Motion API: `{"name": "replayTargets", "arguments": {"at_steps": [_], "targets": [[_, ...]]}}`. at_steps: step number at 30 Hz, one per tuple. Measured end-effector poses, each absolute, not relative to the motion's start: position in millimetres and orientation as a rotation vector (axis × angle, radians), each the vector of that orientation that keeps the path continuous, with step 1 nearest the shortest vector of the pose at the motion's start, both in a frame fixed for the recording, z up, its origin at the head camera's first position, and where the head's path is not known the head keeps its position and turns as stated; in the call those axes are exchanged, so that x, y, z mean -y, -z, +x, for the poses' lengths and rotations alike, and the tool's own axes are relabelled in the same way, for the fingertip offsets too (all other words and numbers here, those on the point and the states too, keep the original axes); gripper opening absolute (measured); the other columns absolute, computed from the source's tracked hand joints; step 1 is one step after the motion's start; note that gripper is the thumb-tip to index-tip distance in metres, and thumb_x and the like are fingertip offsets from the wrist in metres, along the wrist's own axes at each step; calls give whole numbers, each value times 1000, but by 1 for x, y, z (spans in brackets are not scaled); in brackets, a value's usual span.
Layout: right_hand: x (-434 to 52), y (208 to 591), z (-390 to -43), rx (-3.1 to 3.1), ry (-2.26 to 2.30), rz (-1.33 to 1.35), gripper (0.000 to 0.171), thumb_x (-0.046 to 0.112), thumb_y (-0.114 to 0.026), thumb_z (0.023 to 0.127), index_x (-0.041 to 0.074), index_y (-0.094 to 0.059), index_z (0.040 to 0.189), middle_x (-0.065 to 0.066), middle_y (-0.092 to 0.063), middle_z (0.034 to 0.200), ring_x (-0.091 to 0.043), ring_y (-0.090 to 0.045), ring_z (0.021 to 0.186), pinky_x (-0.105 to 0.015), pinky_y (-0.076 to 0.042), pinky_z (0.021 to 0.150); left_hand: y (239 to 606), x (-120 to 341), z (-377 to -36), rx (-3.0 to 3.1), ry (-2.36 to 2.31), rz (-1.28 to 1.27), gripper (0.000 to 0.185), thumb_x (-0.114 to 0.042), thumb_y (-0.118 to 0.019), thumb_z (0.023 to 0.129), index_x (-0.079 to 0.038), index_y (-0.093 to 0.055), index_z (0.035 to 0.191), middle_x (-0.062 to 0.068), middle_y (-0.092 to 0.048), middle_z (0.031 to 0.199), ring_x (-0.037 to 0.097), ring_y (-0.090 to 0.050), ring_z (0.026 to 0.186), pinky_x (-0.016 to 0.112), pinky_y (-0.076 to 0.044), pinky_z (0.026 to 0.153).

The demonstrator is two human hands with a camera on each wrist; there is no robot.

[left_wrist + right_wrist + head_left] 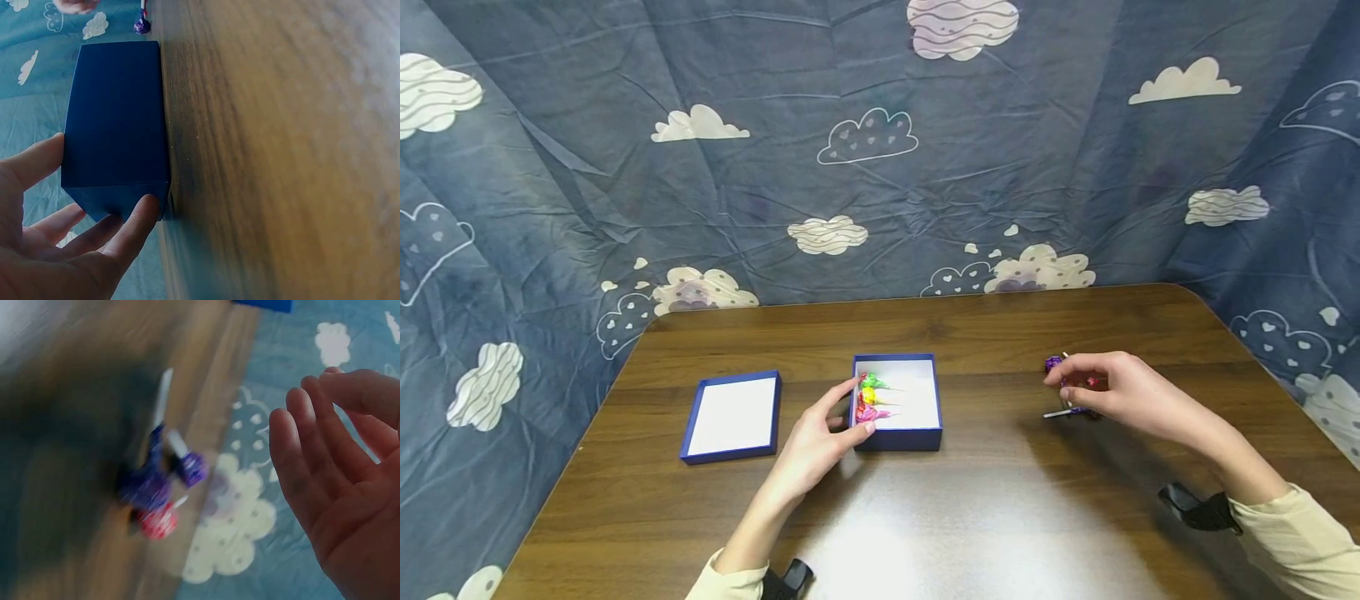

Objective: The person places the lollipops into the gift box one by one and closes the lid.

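Left to right across the table. A blue lid lies white side up toward the left edge, untouched. My left hand rests against the left wall of the open blue box at the table's middle; the fingers are straight and relaxed, thumb at the near corner and fingertips on the wall, bracing rather than gripping. Inside the box, along its left wall, lie three wrapped lollipops, green, yellow and pink.

Toward the right edge, my right hand hovers over a small heap of loose lollipops, fingers bent downward; the right-wrist view shows the palm open and nothing held.

I judge these lollipops light and rigid, with crinkly foil heads that slip and thin sticks that roll; the stick offers the surest pinch, near the head.

How many sweets lie in the heap I cannot tell: the hand covers part of it and the wrist view is blurred. The box's right-hand contents are washed out by glare.
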State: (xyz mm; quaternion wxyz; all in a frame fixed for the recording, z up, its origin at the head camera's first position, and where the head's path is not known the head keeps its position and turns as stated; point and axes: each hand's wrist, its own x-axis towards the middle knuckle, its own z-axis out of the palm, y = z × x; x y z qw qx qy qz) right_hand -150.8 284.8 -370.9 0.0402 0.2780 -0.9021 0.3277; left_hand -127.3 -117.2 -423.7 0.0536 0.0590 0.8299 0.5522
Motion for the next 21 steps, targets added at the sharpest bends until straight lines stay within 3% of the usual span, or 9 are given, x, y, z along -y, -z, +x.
{"name": "replayTargets", "arguments": {"at_steps": [10, 15, 21], "targets": [[-323, 391, -152, 2757, -1005, 903, 24, -10, -68, 85, 11, -71, 97, 8, -68, 90, -5, -61, 80, -17, -47, 67, 425, 117, -128, -2515, -1688, 187, 67, -27, -78, 84, -27, -50, 145, 14, -47, 145, 37, -57, 114, 40, -53, 77], [-335, 400, -154, 2783, -946, 885, 27, -10, -69, 83, 13, -72, 96, 7, -69, 90, -4, -59, 83, -17, -45, 67, 424, 117, -128, -2526, -1668, 183, 67, -30, -78, 84, -28, -50, 145, 15, -46, 146, 39, -55, 116, 41, -53, 78], [-343, 409, -161, 2762, -913, 949, 38, -15, -68, 78, 22, -73, 87, 4, -70, 99, -4, -61, 97, -12, -41, 79, 425, 118, -129, -2526, -1658, 178, 67, -31, -78, 84, -28, -49, 145, 15, -45, 146, 40, -54, 117, 42, -52, 79]]}}
